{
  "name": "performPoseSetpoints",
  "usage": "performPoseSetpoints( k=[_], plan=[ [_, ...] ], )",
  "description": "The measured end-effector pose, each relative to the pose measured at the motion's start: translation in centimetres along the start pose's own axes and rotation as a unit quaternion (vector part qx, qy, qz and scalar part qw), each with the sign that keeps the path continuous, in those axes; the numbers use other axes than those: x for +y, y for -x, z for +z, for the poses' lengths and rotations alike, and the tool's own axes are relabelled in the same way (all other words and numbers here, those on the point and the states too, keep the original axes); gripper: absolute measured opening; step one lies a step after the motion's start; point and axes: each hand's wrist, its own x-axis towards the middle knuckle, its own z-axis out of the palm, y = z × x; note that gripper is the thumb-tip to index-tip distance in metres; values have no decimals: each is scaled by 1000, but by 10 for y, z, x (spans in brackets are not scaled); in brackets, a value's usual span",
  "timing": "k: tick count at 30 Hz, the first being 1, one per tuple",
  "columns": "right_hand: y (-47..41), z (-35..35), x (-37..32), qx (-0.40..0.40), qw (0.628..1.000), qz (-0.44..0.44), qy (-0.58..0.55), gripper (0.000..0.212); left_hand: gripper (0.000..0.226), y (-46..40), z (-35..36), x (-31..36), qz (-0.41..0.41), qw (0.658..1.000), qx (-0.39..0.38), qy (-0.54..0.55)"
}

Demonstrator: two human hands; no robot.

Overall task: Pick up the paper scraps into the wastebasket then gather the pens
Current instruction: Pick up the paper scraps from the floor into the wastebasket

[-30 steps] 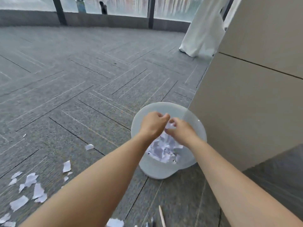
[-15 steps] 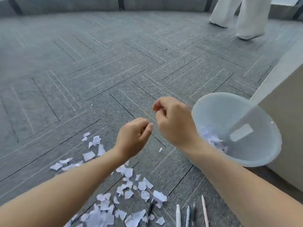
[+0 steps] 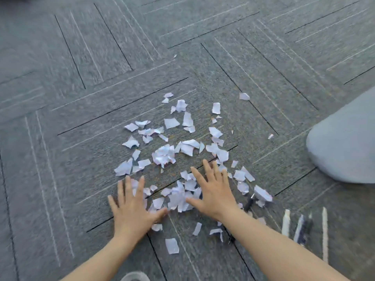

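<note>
Both hands are spread flat, fingers splayed and grasping nothing: the left hand (image 3: 133, 207) and right hand (image 3: 213, 189) are pressed onto the near edge of the paper scraps (image 3: 164, 155) strewn over the grey carpet (image 3: 81, 57) at frame centre. The pens (image 3: 302, 228) are seen lower right, the wastebasket (image 3: 345, 149) at the right edge.

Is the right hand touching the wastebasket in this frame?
Apart. The head view shows the right hand spread over the paper scraps, with a wide stretch of bare carpet between it and the wastebasket at the right edge.
</note>
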Motion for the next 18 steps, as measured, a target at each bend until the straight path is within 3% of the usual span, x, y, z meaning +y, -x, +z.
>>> performPoseSetpoints(
  k=[2, 6, 10, 13, 16, 18],
  plan=[
    [-1, 12, -11, 34, 999, -16, -22, 90, 118, 6, 7, 2, -13, 999, 18, 24],
    [12, 34, -29, 38, 990, -121, -68, 88, 108, 27, 18, 18, 105, 991, 17, 82],
    [13, 46, -19, 62, 981, -180, -41, 80, 122, 39, 30, 17, 208, 977, -5, 48],
    [7, 45, -17, 82, 977, -199, 0, 80, 125, 38, 36, 16, 235, 972, -4, 3],
    [1, 50, -23, 113, 970, -216, 3, 75, 105, 30, 38, 17, 219, 975, 22, 3],
    [-2, 56, -27, 170, 960, -223, 6, 58, 85, 20, 36, 18, 206, 977, 59, 22]
  ],
)
